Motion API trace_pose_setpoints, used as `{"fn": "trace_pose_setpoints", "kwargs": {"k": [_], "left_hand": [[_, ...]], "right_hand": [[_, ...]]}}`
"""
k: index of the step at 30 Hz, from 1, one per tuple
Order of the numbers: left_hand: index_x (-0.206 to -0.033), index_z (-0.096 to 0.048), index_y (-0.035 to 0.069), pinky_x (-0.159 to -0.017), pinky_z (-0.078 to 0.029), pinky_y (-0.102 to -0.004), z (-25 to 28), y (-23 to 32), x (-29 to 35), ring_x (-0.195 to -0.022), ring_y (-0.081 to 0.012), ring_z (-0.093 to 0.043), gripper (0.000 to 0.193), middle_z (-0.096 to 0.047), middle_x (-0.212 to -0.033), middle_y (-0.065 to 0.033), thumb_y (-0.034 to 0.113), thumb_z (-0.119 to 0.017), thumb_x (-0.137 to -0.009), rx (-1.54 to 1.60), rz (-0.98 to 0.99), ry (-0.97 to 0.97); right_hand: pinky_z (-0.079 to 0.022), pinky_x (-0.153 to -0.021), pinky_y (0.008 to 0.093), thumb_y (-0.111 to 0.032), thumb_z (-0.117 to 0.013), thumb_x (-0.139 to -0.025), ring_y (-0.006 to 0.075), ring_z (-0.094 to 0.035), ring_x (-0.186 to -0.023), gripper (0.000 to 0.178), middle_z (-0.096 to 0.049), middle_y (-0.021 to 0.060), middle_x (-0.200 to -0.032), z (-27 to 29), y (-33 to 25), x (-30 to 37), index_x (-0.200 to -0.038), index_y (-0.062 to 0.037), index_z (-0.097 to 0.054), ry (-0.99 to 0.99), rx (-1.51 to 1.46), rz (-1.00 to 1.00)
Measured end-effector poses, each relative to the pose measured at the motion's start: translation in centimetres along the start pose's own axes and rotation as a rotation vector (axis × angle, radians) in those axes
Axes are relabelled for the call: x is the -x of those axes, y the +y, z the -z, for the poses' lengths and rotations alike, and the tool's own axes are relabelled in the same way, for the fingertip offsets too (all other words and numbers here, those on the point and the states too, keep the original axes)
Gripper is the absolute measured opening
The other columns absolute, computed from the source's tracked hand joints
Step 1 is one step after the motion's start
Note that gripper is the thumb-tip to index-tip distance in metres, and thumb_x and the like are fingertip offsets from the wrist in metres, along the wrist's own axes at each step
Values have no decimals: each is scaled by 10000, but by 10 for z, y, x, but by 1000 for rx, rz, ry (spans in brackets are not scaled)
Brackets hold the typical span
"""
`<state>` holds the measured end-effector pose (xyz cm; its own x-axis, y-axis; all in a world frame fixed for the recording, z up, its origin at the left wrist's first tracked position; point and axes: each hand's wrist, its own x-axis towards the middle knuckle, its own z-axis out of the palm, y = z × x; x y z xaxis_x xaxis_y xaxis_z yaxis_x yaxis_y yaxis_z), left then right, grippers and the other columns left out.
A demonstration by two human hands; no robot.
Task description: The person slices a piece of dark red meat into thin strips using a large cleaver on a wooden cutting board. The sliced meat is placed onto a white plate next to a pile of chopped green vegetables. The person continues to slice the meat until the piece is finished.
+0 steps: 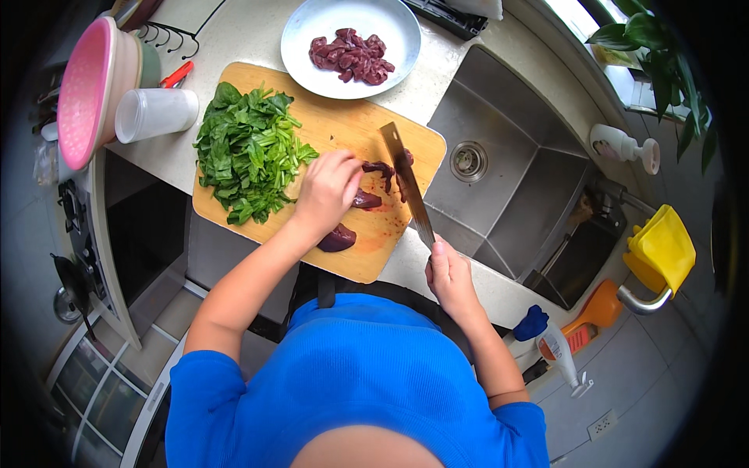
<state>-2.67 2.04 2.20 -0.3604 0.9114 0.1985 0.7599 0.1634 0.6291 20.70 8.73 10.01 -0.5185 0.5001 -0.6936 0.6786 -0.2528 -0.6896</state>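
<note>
On the wooden cutting board (312,101), my left hand (331,187) has its fingers drawn together, the tips on a dark red piece of liver (378,167). My right hand (452,281) grips the handle of a kitchen knife (411,183), its blade slanting up across the board's right side. Some sliced meat clings by the blade. Beneath my left hand and wrist lie a larger chunk of liver (338,239) and another piece (366,200). Chopped green leaves (250,152) are heaped at the left. Red juice stains the wood around the cuts.
Behind the board, a white plate (300,47) holds cut liver pieces. To the right is a steel sink (515,101), with a yellow cloth (663,246) over the tap. A plastic cup (156,115), a red-handled tool (178,75) and a pink basin (84,93) stand left.
</note>
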Motion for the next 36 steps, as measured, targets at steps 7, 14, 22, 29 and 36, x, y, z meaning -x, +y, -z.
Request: {"fn": "trace_pose_setpoints", "kwargs": {"k": [7,14,22,29,36], "left_hand": [[-904,-646,-4,-780,-464,-391,-14,-15,7,-895,-307,-587,189,-616,-952,-125,-3,-621,-717,42,-112,-66],[-931,-662,-1,-810,-465,-421,-16,-15,9,-907,-355,-577,258,-622,-939,-160,-21,-603,-680,46,-182,-91],[-940,-642,-18,-815,-466,-421,1,-13,5,-928,-349,-580,232,-618,-941,-168,-65,-563,-727,77,-23,-4],[-867,-609,-27,-794,-478,-419,17,1,38,-869,-342,-571,160,-588,-883,-161,-35,-617,-708,15,-52,-112],[-956,-624,-25,-824,-483,-398,25,10,44,-933,-345,-588,245,-597,-1008,-172,-56,-645,-714,54,-25,-132]], "right_hand": [[-511,-823,440,-268,-465,-988,411,-637,-939,401,-661,231,-1022,-21,6,0,-1312,-35,-500,59,210,214],[-519,-691,491,-291,-502,-959,424,-642,-789,386,-655,252,-852,-48,-27,-51,-1257,-46,-526,137,353,257],[-518,-748,454,-277,-498,-969,411,-642,-844,374,-655,256,-905,-14,-10,-30,-1247,-34,-555,121,210,218],[-493,-886,392,-263,-458,-991,361,-630,-1025,369,-647,192,-1121,1,-18,-22,-1278,-48,-548,-128,462,181],[-508,-836,389,-213,-564,-940,369,-651,-944,383,-652,210,-1085,10,-2,-21,-1268,-17,-532,66,191,377]]}}
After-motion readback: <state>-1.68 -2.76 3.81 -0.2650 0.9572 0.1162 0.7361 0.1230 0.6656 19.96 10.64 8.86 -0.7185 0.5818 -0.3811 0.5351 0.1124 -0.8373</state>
